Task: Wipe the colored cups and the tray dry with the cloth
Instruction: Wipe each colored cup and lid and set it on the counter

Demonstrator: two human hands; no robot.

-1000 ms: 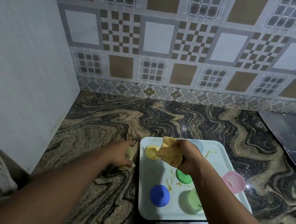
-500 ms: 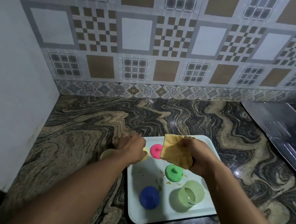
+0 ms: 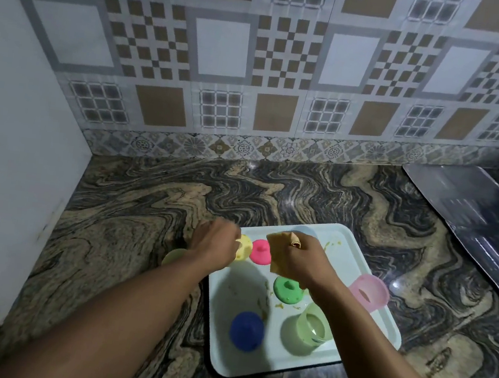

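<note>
the cloth [image 3: 279, 251] is bunched and pinched in the right hand [image 3: 302, 259] over the tray's [image 3: 222, 337] far end. the left hand [image 3: 215, 243] curls round the yellow cup [image 3: 244, 247] at its far left corner. the pale pink cup [image 3: 369, 292] sits at the right rim beside the forearm, so a careless sweep could knock it onto the counter [image 3: 142, 222]. swirled stone counter, dim tiled corner.

Swirled marble counter [image 3: 144, 206], white tray [image 3: 222, 312], pale cup [image 3: 173, 255] beside it, steel sheet [image 3: 476, 212] right
</note>
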